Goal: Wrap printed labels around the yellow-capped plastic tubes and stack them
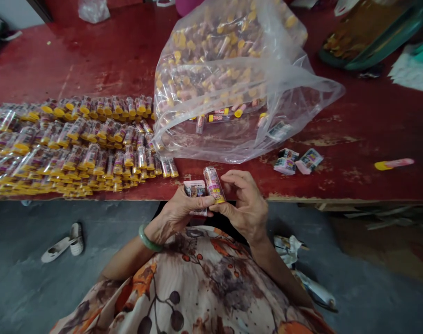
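My left hand (178, 208) is closed on a small stack of printed plastic sleeves (196, 189), its thumb reaching across to a clear tube. That tube (214, 184) has a yellow cap at its lower end and a printed sleeve around it. It stands tilted just above the table's front edge. My right hand (244, 204) grips the tube near its cap between thumb and fingers, with the index finger curled beside its upper part. What the fingers do behind the tube is hidden.
Rows of sleeved tubes (75, 144) are piled at left. A large clear bag (211, 134) of yellow-capped tubes lies open ahead. Two bundles of sleeves (309, 161) and a lone tube (394, 163) rest at right. A green-rimmed container (388, 51) stands back right.
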The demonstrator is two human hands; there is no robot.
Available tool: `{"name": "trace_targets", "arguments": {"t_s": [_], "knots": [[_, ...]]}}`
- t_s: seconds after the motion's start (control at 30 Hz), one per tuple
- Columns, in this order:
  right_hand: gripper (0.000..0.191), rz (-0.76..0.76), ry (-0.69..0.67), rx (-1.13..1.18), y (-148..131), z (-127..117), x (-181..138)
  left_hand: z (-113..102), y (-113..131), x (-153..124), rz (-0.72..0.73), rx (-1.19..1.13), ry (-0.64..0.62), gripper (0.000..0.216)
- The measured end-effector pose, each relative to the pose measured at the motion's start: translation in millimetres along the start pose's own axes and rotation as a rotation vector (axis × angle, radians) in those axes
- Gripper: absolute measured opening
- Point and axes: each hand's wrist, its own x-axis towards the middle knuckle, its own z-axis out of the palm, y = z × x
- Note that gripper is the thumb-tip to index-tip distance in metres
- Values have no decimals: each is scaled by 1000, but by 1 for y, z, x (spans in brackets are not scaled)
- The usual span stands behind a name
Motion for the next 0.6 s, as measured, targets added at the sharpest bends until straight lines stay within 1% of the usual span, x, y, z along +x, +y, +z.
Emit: {"name": "trace_targets", "arguments": {"t_s": [0.1,0.17,0.27,0.37,0.43,0.53,0.6], "knots": [[45,-11,-47,19,-5,-3,-1,-4,2,0,20,24,-2,28],[40,-46,-69,3,-9,-4,-1,-7,4,0,16,52,-2,28],[35,-150,-36,-82,-12,0,-3,-10,5,-1,-8,88,1,27],[40,-246,11,-189,-8,10,-7,-13,4,-2,-27,91,1,27],[41,-281,15,-240,-3,17,-10,-17,2,-4,-39,93,13,28],[39,-289,-25,-214,3,26,-11,-25,1,-8,-12,97,81,31],[36,-262,-117,-160,5,29,-10,-34,3,-12,29,168,168,32]]}}
